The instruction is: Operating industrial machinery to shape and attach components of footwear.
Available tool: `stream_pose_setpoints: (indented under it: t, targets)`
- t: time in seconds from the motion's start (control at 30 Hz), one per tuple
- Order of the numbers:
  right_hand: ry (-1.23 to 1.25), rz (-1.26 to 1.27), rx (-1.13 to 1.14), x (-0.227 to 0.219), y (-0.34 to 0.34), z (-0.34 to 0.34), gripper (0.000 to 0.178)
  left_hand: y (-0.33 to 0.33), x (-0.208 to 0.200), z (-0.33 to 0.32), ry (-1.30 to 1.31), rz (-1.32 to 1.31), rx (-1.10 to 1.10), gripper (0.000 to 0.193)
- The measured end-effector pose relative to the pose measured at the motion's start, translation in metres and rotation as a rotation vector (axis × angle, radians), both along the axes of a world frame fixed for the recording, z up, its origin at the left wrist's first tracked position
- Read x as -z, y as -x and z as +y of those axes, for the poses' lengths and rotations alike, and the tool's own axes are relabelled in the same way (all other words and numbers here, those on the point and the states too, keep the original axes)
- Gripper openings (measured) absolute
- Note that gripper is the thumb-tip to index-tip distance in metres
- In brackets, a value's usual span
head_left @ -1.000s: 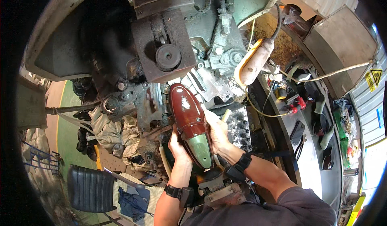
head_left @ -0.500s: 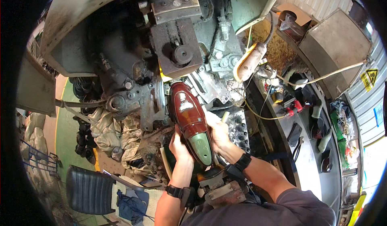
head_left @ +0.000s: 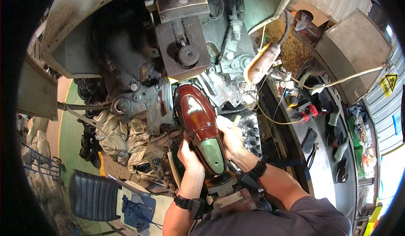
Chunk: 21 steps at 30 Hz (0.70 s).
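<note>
While the left hand (head_left: pixel 190 155) and right hand (head_left: pixel 230 138) firmly clasp the reddish-brown shoe (head_left: pixel 195 111) from both sides, even pressure should keep it square to the machine (head_left: pixel 181 54).

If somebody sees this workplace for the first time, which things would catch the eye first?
Probably the glossy dark-red shoe with a green last in its opening, held at the centre of the picture between the left hand and the right hand. After it, perhaps the dark, grimy machine block just above the toe in the view, and the lamp with a glowing yellow edge to the block's right.
</note>
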State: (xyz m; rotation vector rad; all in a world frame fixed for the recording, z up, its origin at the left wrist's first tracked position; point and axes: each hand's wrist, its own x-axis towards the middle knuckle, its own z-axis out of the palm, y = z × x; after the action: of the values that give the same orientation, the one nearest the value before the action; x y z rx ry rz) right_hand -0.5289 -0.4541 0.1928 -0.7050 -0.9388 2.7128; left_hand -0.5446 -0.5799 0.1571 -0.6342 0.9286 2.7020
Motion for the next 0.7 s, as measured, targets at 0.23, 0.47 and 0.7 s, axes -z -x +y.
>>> stream_pose_setpoints:
  t: [0.23,0.47,0.7]
  targets:
    - [0.007,0.023,-0.009,0.000,0.005,-0.001,0.010,0.004,-0.015,-0.002,-0.065,-0.126,0.001,0.036]
    - [0.054,0.049,0.014,0.014,0.008,-0.002,0.017,0.008,0.005,-0.002,-0.083,-0.038,-0.037,0.032]
    - [0.083,0.099,-0.026,0.026,0.012,0.004,0.017,0.012,0.013,0.006,0.049,0.071,-0.085,0.029]
